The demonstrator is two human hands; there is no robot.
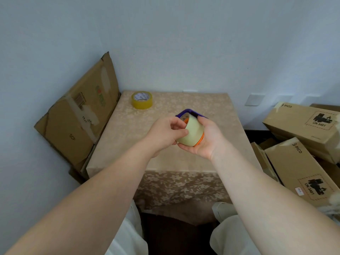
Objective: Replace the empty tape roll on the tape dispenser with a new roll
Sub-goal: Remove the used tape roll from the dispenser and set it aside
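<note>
Left of the counter (128, 129) I see flattened cardboard (81, 115). A glossy yellow tape roll (141, 100) lies at the counter's far-left corner. Above the counter's middle, my left hand (165, 134) pinches a pale matte roll (192, 132) on the purple-and-orange dispenser (189, 112), which my right hand (206, 138) cradles. Brown boxes (301, 144) crowd the counter's right.

Tape dispenser (192, 133) between both hands

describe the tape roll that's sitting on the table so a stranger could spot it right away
Start at the table with the beige floral cloth and look to its far left corner, near the leaning flattened cardboard. The yellow tape roll lies flat there, untouched, unlike the paler roll held in both hands.
</note>
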